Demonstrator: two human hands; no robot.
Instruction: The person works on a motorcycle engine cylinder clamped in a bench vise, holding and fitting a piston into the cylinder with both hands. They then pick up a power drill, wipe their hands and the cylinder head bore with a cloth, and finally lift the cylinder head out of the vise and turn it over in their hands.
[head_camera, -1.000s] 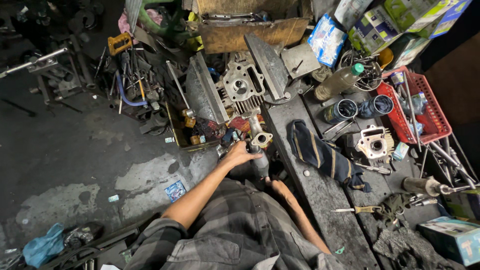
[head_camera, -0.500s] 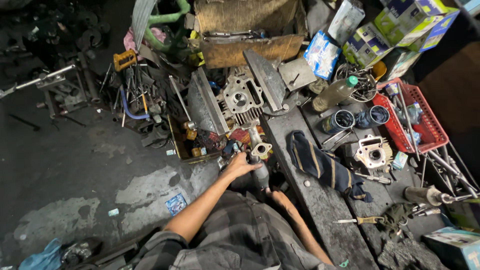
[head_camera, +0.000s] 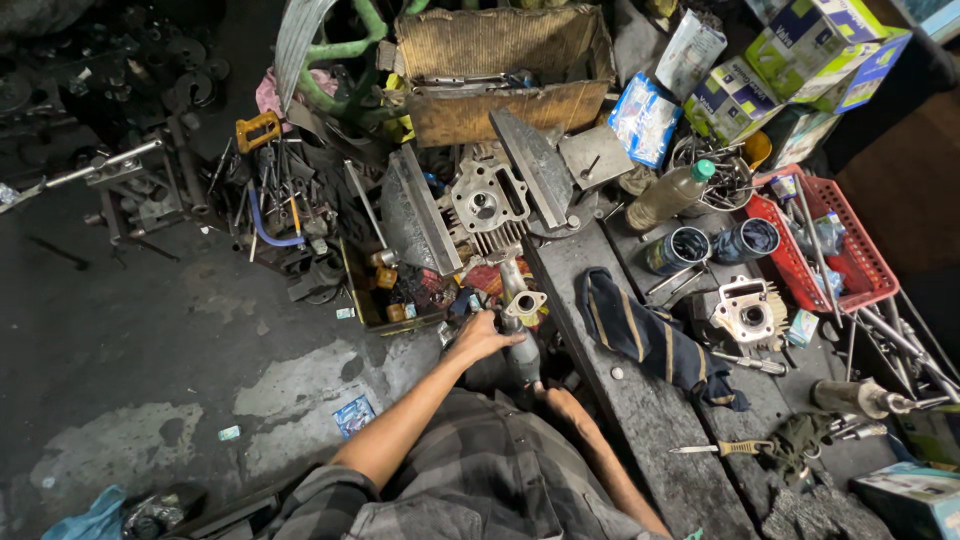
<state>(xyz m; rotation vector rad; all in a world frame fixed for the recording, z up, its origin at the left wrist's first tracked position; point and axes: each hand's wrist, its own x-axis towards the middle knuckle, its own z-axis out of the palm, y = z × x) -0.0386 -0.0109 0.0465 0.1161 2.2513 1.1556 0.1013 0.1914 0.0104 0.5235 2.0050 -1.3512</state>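
Left of the striped cloth (head_camera: 650, 335) the wooden bench (head_camera: 590, 300) lay bare; right of it, engine parts (head_camera: 748, 312) and tools crowded.

The metal pipe (head_camera: 522, 335) — grey, grimy, with a flat flange and round bore at its top end — stands roughly upright at the near edge of the bench (head_camera: 640, 420). Its flange sits just below the finned cylinder head (head_camera: 487, 212); its lower body is dark, partly hidden.
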